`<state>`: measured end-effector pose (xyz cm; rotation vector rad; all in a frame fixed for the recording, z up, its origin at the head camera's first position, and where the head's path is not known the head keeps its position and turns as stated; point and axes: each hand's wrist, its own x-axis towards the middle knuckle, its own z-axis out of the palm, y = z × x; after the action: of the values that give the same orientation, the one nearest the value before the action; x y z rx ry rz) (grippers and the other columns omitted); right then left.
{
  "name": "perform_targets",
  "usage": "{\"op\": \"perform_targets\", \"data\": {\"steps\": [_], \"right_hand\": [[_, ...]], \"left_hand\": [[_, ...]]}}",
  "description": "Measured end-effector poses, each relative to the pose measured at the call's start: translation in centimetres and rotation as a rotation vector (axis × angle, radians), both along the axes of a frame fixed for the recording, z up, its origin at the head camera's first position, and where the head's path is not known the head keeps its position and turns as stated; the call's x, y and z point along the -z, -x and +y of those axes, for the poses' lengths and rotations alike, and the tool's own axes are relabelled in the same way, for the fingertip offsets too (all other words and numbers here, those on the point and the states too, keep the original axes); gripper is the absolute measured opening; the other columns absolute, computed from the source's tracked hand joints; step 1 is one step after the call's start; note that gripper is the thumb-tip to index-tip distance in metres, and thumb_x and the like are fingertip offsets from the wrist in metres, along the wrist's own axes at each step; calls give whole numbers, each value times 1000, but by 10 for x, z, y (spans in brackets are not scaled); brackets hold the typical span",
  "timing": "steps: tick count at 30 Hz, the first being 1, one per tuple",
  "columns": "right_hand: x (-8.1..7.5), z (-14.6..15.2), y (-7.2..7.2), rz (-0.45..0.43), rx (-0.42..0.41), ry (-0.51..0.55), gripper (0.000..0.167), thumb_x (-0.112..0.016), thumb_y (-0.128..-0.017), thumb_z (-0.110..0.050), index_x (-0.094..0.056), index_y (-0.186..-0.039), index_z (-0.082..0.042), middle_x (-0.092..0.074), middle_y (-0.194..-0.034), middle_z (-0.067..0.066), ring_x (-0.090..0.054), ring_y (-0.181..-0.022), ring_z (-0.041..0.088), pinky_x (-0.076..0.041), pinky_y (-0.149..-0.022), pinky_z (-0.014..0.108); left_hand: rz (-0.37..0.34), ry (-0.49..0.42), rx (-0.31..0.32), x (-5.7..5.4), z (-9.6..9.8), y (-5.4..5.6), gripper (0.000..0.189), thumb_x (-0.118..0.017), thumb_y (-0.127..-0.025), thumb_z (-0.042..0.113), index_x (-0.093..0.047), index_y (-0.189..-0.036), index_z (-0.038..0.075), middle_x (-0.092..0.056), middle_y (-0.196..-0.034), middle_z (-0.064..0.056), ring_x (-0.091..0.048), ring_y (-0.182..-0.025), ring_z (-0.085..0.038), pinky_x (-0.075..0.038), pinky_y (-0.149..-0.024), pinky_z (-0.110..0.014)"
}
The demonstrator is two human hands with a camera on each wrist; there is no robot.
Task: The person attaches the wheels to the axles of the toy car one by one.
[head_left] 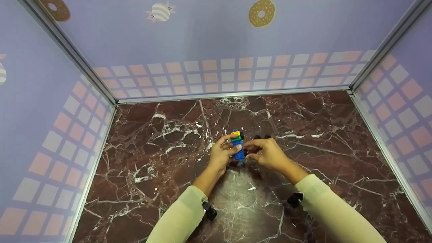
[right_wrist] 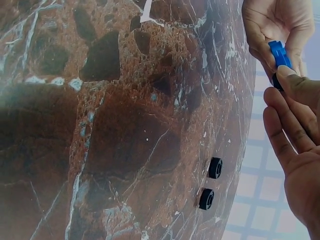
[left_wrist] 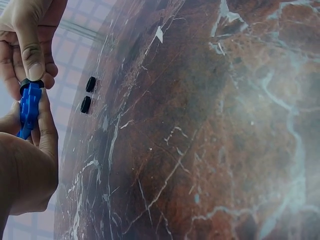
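Note:
A small toy car (head_left: 239, 153) built of blue bricks, with a yellow brick (head_left: 234, 133) and a green brick (head_left: 238, 137) near its far end, is held up over the table. My left hand (head_left: 221, 154) grips it from the left, thumb on the blue part. With thumb and fingers, my right hand (head_left: 269, 155) pinches a black wheel (left_wrist: 23, 87) at the car's near right side. Another black wheel (head_left: 242, 135) sits on the far right side. In the right wrist view, the blue body (right_wrist: 280, 54) shows between both hands, its left side hidden by the left fingers.
Two loose black wheels (right_wrist: 215, 168) (right_wrist: 206, 199) stand close together on the dark red marbled table (head_left: 162, 189), beyond the right hand. Purple panels (head_left: 216, 40) with metal edging enclose the back and both sides. A black wrist camera (head_left: 294, 199) is strapped at the right sleeve.

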<state>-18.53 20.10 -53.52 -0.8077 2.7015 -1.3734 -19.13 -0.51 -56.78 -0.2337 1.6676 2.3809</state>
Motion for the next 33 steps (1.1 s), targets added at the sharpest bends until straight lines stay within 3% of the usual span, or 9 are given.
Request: {"op": "perform_targets", "data": {"steps": [25,33], "right_hand": [[1,4,0,-4,-15,1,29,-90,-87,3,-82,-114,-2,-84,-104,15,-81,-91,30,-72,-84,43],[0,4,1,-1,-17,5,30,-90,-87,4,-81,-115,-1,-83,-105,15,-81,-91,30,-72,-86,43]], "left_hand": [[14,21,19,1,0,0,48,-83,-94,-5,-69,-139,3,-74,-106,-8,-77,-90,-19,-68,-64,-31],[6,9,6,-1,1,0,49,-83,-94,-4,-69,-140,4,-74,-109,-10,-77,-92,-20,-70,-68,-33]]}}
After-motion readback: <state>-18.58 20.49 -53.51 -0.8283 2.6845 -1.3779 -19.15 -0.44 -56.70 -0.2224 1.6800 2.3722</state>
